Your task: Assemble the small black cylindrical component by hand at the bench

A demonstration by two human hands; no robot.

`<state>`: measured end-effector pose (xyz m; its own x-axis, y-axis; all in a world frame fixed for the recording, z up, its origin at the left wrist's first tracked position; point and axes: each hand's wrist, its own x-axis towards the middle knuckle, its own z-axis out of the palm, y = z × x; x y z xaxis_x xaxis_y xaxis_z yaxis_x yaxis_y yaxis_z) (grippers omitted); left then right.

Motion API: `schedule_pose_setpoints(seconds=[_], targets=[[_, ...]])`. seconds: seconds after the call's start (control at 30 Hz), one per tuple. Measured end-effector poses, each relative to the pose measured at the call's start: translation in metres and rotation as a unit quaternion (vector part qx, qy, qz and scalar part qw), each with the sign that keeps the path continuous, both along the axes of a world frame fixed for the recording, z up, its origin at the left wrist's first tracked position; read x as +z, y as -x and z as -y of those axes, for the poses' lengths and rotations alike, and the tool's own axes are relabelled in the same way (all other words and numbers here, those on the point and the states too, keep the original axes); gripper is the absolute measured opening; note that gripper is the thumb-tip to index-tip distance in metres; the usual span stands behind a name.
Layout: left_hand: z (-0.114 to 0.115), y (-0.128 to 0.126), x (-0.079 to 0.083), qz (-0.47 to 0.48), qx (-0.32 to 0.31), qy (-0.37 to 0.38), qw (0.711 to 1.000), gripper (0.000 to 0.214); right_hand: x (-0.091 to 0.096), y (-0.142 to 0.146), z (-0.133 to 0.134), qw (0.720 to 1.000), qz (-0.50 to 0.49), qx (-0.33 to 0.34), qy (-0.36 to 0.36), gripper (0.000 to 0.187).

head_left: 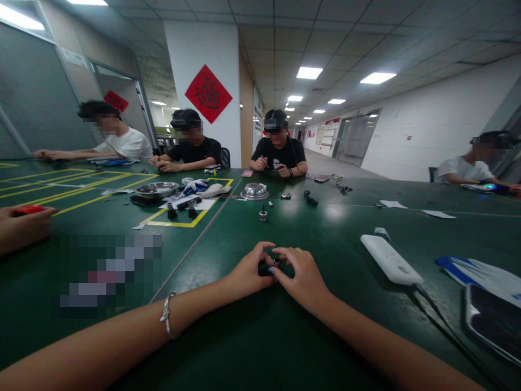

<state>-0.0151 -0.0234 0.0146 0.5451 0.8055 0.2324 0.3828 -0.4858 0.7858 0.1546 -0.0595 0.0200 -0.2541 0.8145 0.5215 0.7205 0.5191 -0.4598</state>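
Observation:
My left hand [253, 267], with a silver bracelet on the wrist, and my right hand [302, 276] meet low over the green table [228, 336]. Their thumbs and forefingers close around a small dark cylindrical part [276, 262] with a shiny rim. It is too small and too covered by fingers for me to tell its kind. Beyond my hands, a small metal-and-black part [262, 215] stands upright on the table. Behind that lies a shiny metal bowl [254, 191], upside down.
On the right lie a white power strip [391, 259] with a cable, a blue-and-white glove [480, 277] and a phone [494, 320]. At left, another person's hand [22, 231] holds a red object. Black nozzle-like parts [192, 210] stand near a metal dish [157, 188]. Several people sit opposite.

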Motion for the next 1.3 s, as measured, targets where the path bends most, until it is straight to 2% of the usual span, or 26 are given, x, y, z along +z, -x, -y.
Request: schedule_pose_setpoints(seconds=[0.1, 0.3, 0.47, 0.67, 0.8, 0.87, 1.0, 1.1, 1.2, 1.3], targets=[[-0.001, 0.000, -0.001, -0.009, -0.001, -0.010, 1.000, 0.058, 0.000, -0.001, 0.001, 1.000, -0.004, -0.004, -0.009, 0.033], [-0.001, 0.000, -0.001, -0.024, 0.000, -0.011, 1.000, 0.057, -0.002, -0.002, 0.001, 0.999, 0.028, -0.007, -0.037, 0.017], [0.001, 0.000, 0.001, -0.038, 0.004, -0.019, 0.999, 0.054, -0.003, -0.002, -0.002, 0.999, 0.029, -0.021, -0.019, 0.009], [0.003, -0.001, 0.002, -0.052, 0.004, -0.031, 0.998, 0.055, -0.006, -0.002, -0.002, 0.999, 0.003, -0.051, 0.005, 0.028], [0.009, -0.001, 0.007, -0.036, 0.005, -0.055, 0.998, 0.063, -0.008, -0.004, -0.002, 0.998, -0.038, -0.041, -0.015, 0.030], [0.010, -0.001, 0.009, -0.027, -0.003, -0.082, 0.996, 0.059, -0.008, -0.005, -0.001, 0.998, -0.052, -0.036, -0.030, 0.032], [0.009, -0.002, 0.013, -0.115, 0.027, -0.156, 0.981, 0.031, -0.005, -0.005, 0.000, 0.996, -0.067, -0.035, -0.047, 0.032], [0.004, 0.000, 0.020, -0.190, 0.065, -0.184, 0.962, 0.023, -0.005, -0.003, 0.000, 0.997, -0.062, -0.033, -0.044, 0.032], [-0.011, 0.009, 0.032, -0.249, 0.105, -0.178, 0.946, 0.020, -0.004, -0.002, 0.001, 0.998, -0.055, -0.019, -0.026, 0.031], [-0.037, 0.032, 0.043, -0.306, 0.151, -0.134, 0.930, 0.017, -0.001, -0.001, 0.003, 0.998, -0.058, -0.004, -0.014, 0.031]])
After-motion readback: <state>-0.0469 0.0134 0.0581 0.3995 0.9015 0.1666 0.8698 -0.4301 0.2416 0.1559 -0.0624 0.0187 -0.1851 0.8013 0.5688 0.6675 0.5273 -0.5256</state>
